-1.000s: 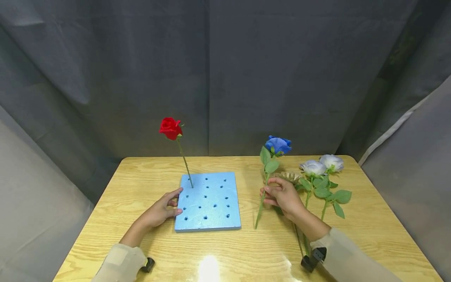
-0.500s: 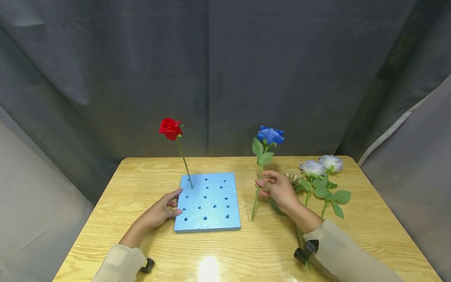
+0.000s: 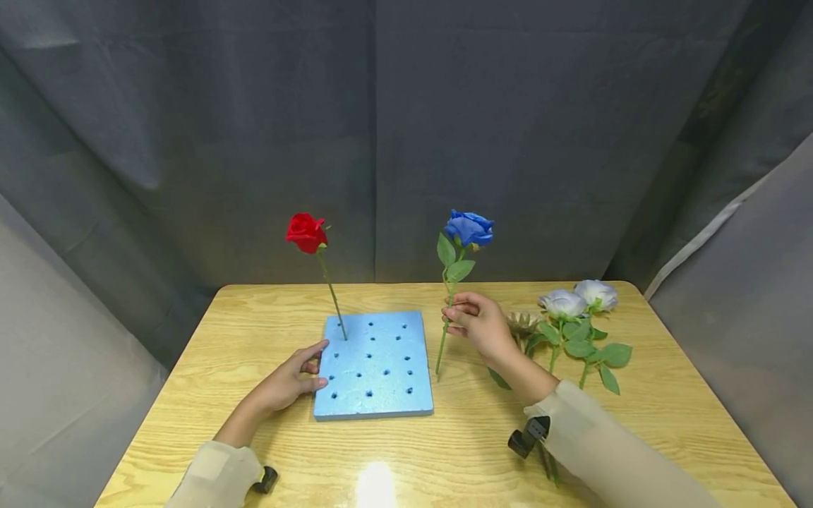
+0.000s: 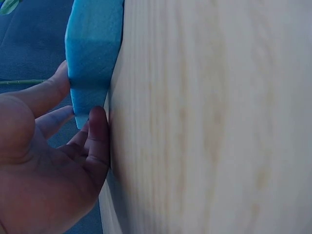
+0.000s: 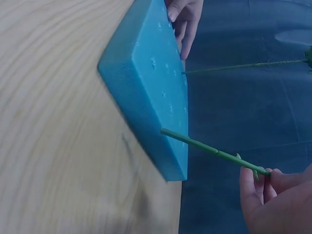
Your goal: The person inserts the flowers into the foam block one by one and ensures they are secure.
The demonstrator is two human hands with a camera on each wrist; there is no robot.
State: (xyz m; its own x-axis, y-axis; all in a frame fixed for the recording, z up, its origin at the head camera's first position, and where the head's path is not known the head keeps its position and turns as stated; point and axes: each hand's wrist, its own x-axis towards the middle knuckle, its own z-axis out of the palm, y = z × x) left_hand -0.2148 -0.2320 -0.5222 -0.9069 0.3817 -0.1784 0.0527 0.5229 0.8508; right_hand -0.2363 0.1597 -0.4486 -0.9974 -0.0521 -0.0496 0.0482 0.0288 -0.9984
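Observation:
My right hand [image 3: 479, 324] pinches the green stem of a blue rose [image 3: 470, 228] between thumb and fingertips. The rose stands nearly upright, bloom on top and two leaves below it. Its bare stem end [image 5: 168, 131] overlaps the right edge of the blue foam board [image 3: 406, 402] in the right wrist view. That board lies flat on the table and has several small holes. A red rose [image 3: 306, 233] is planted in one near its back left, leaning left. My left hand [image 3: 292, 381] grips the board's left edge, thumb [image 4: 56, 85] at the upper face and fingers along the side.
Two pale lilac roses [image 3: 564, 303] with green leaves lie on the wooden table [image 3: 254, 317] at the right. Beside them a beige flower [image 3: 523, 322] is partly hidden by my right arm. A grey curtain [image 3: 406, 141] hangs behind the table.
My right hand has moved left and away from me, raising the blue rose toward the board's right side. My left hand, the board and the red rose have stayed in place.

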